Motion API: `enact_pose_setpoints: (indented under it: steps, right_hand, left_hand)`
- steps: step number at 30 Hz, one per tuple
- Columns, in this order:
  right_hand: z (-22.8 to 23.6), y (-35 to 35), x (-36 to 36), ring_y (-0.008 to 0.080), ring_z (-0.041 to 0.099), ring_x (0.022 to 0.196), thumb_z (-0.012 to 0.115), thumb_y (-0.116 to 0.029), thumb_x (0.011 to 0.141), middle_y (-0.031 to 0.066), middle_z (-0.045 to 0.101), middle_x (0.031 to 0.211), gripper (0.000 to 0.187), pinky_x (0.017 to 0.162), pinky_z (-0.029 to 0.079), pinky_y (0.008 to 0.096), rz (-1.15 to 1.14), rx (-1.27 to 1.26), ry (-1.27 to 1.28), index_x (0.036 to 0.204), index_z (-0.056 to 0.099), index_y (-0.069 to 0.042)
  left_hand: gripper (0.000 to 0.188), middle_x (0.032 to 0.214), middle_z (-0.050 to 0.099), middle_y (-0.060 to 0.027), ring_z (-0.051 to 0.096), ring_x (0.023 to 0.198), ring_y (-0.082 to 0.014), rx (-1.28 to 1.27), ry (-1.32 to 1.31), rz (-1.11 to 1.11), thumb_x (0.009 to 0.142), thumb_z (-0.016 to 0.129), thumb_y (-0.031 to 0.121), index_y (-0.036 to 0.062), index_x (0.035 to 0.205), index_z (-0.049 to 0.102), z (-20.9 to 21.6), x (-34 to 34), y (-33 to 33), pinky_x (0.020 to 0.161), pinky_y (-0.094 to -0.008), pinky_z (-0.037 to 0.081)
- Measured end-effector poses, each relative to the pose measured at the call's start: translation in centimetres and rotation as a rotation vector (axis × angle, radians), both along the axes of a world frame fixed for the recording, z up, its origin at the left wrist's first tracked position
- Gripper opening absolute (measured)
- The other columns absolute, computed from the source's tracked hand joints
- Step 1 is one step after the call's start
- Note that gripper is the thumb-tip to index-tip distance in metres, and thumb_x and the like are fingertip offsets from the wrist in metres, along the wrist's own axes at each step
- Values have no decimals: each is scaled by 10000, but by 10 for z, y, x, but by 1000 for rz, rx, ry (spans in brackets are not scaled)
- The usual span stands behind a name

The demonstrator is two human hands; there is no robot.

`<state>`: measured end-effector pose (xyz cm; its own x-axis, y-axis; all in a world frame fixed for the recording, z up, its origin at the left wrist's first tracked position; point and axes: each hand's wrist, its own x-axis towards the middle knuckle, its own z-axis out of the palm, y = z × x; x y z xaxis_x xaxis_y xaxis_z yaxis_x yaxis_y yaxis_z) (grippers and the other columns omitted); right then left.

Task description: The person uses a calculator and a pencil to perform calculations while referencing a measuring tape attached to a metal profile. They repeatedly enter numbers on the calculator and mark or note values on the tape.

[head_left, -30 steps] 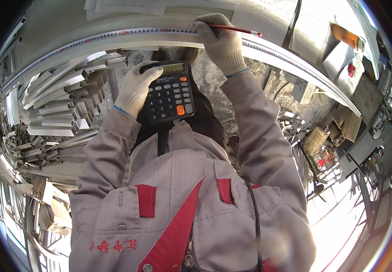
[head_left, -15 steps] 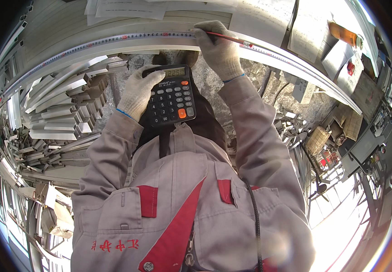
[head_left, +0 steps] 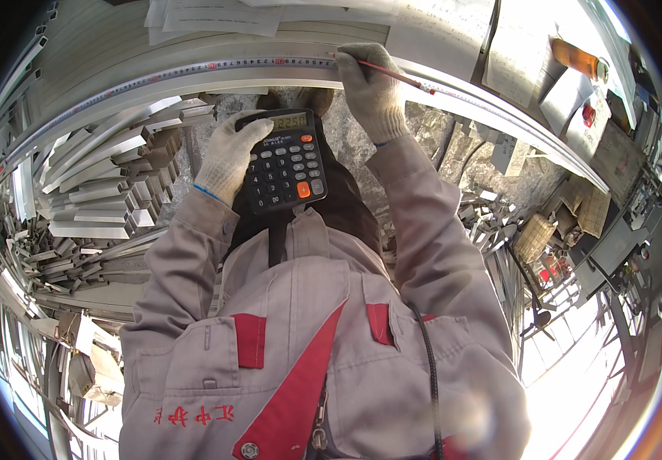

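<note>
In the head view, the left hand (head_left: 227, 162) wears a white glove and holds a black calculator (head_left: 286, 167). Its thumb lies on the front, near the little screen, and its other fingers go behind, so they are clamped on the calculator. The calculator is in front of the person's lap, tipped up so the screen can be seen. There are numbers on it, so a sum may be done, but I can't tell for sure.

The right hand (head_left: 375, 88) has a white glove too. Its fingers are closed around a thin red pencil (head_left: 394, 74). One end of the pencil points left, right by the tape measure (head_left: 247, 64). I can't tell if the tip is touching anything.

The tape measure is already pulled out long and lies along a pale metal bar (head_left: 270, 77) at the near edge of the worktop (head_left: 116, 55). So that part looks done. I can't see any pencil mark by the tip, so I can't say if one has been made. The bar looks like one long piece, with no cut that I can see where it shows
</note>
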<state>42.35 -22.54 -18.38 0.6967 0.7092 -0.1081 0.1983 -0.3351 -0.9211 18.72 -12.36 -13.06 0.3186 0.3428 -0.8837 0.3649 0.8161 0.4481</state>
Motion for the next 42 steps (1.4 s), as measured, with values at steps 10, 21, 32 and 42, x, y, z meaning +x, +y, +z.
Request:
enact_pose_setpoints:
  steps: [10,21,32,42]
  right_hand:
    - [81,-57,-40,173,800,913,729,-103,1064,125,836,1022,173,837,632,325,-59,-22,283,1190,819,-27]
    - [136,-81,-81,325,748,1190,763,128,915,80,822,1026,256,1004,620,439,234,105,-228,1022,759,-104]
    - [139,-80,-78,361,737,1211,819,87,809,55,803,1082,343,1024,576,500,370,69,-405,1047,724,-142]
    - [140,-76,-75,361,716,1224,838,37,788,42,783,1099,350,1045,556,522,361,78,-417,1060,723,-152]
  left_hand:
    - [325,1114,794,-120,804,882,-183,-38,-126,81,1016,785,109,-30,1304,732,18,6,14,758,-312,697]
    - [340,1092,807,-77,771,890,-120,127,-165,-36,1031,791,173,-30,1301,752,35,22,26,805,-275,660]
    - [331,1097,809,-94,770,909,-141,199,-163,-46,1013,811,170,-34,1269,766,41,38,13,812,-288,649]
    - [296,1092,810,-82,760,901,-126,233,-165,-89,1024,798,197,-8,1238,792,35,48,8,803,-290,642]
